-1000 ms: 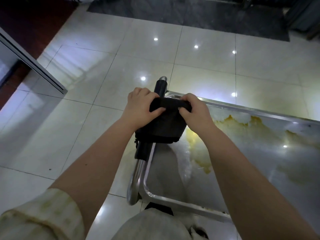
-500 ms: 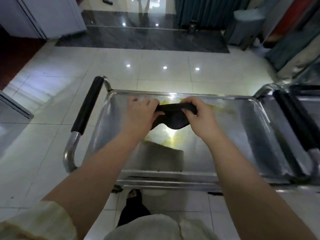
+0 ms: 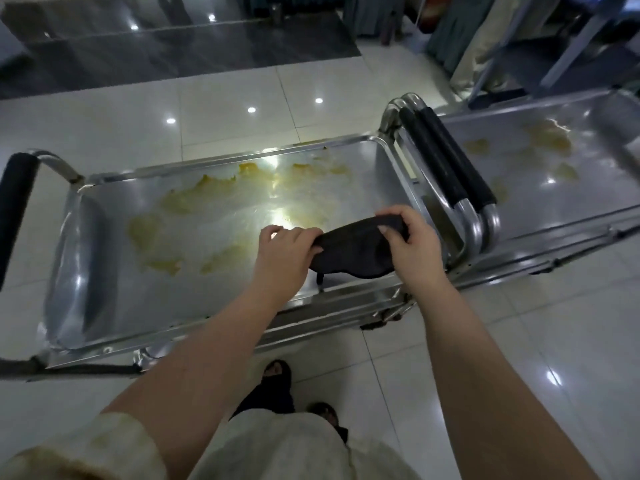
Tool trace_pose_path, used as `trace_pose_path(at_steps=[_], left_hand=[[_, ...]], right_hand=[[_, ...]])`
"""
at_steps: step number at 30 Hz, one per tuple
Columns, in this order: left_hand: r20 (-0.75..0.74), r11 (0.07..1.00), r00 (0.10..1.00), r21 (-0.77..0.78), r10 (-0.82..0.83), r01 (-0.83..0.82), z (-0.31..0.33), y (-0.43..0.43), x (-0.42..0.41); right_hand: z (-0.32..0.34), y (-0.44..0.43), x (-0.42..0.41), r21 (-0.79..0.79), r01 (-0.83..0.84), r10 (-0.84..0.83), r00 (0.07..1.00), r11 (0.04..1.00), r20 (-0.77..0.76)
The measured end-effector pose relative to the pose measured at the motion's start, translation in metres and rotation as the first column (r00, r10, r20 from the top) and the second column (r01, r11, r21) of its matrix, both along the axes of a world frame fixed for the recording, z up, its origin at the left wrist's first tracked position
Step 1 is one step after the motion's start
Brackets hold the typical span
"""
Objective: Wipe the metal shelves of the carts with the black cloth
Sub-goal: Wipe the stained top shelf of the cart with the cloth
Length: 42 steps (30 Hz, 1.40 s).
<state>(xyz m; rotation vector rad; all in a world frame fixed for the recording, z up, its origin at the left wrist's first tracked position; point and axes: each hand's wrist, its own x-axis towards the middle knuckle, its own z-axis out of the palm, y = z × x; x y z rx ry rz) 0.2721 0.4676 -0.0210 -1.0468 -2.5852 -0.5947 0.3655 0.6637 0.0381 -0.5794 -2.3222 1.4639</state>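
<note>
Leftmost, at about nine o'clock, a black foam-covered handle (image 3: pixel 15 216) on a bent steel tube marks the end of the nearer cart. Its top is a shiny rectangular metal shelf with a raised rim (image 3: pixel 114 223), smeared with yellowish stains (image 3: pixel 194 202) from the ten o'clock corner across to the middle; ceiling lights glare off the metal. Below the shelf, at six o'clock, the person's feet in dark sandals (image 3: pixel 273 386) stand on pale glossy floor tiles (image 3: pixel 225 98).

Just right of centre, both bare hands hold a crumpled black cloth (image 3: pixel 353 249) over the near right part of that shelf. The left hand (image 3: pixel 285 252) has its grip closed on the cloth's left end, fingers curled over the fabric. The right hand (image 3: pixel 412 237) has its grip closed on the right end, thumb and fingers pinching the upper edge. The cloth sags between them; whether it touches the metal cannot be told.

Further right, at two o'clock, two black-sleeved steel handles (image 3: pixel 446 168) lie side by side where the carts meet. Beyond them, toward three o'clock, a second steel cart shelf (image 3: pixel 561 209) carries fainter yellowish marks. Hanging fabrics (image 3: pixel 485 39) show at one o'clock.
</note>
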Motion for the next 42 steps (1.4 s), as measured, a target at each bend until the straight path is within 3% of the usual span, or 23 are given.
trace_pose_path(at_steps=[2, 4, 7, 12, 15, 19, 22, 25, 29, 35, 42], left_hand=[[-0.082, 1.000, 0.996, -0.006, -0.018, 0.017, -0.001, 0.013, -0.002], [-0.071, 0.998, 0.997, -0.043, -0.040, 0.037, -0.004, 0.023, -0.006], [0.086, 0.994, 0.993, -0.067, -0.078, 0.083, -0.011, 0.035, -0.019], [0.284, 0.984, 0.942, 0.064, -0.177, 0.166, -0.021, 0.056, -0.033], [0.466, 0.962, 0.843, 0.184, -0.268, 0.203, -0.021, 0.074, -0.041], [0.706, 0.968, 0.675, 0.244, -0.212, 0.049, -0.020, 0.107, -0.061], [0.665, 0.992, 0.737, 0.059, -0.120, 0.107, -0.043, 0.121, -0.079], [0.587, 0.960, 0.808, -0.193, -0.051, 0.201, -0.075, 0.118, -0.092], [0.517, 0.955, 0.847, -0.293, 0.122, 0.042, -0.092, 0.100, -0.091], [0.456, 0.862, 0.778, -0.463, 0.432, -0.208, -0.108, 0.080, -0.122], [0.403, 0.806, 0.789, -0.562, 0.463, -0.186, -0.137, 0.075, -0.134]], right_hand=[[-0.008, 0.014, 0.005, -0.038, 0.067, -0.067, 0.998, 0.997, 0.015], [-0.017, 0.025, 0.005, -0.053, 0.121, -0.119, 0.992, 0.991, 0.035], [-0.027, 0.036, 0.001, -0.057, 0.145, -0.139, 0.985, 0.988, 0.098], [-0.024, 0.062, 0.003, 0.038, 0.130, -0.135, 0.972, 0.991, 0.194], [-0.019, 0.085, -0.003, 0.042, 0.152, -0.158, 0.958, 0.987, 0.239], [-0.026, 0.113, -0.035, 0.152, 0.180, -0.222, 0.917, 0.972, 0.331], [-0.056, 0.131, -0.067, 0.333, -0.054, -0.143, 0.830, 0.941, 0.539], [-0.093, 0.129, -0.086, 0.322, -0.343, 0.034, 0.730, 0.882, 0.683], [-0.132, 0.113, -0.073, 0.329, -0.659, 0.166, 0.572, 0.677, 0.803], [-0.162, 0.119, -0.064, 0.432, -0.726, 0.154, 0.586, 0.535, 0.795], [-0.177, 0.124, -0.077, 0.440, -0.756, 0.176, 0.577, 0.484, 0.798]])
